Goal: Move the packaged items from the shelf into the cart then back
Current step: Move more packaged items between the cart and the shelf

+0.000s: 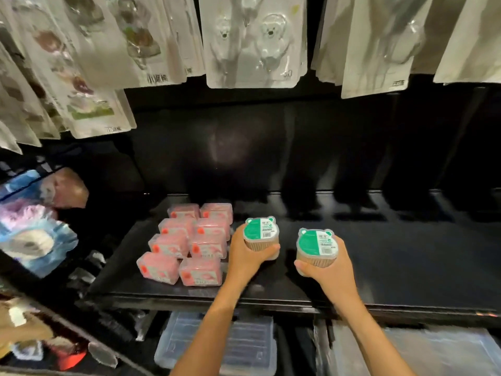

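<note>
Both hands' fingers (248, 256) curled, gripping.

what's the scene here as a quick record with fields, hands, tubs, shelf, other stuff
left hand: left hand grips the left green-lidded tub, fingers curled round its side
right hand: right hand grips the right green-lidded tub
tubs: both upright, apart from each other, over the shelf
shelf: black shelf
pink boxes: eight pink boxes in two columns, left of the tubs
above: hanging packets
cart: not in view
</note>
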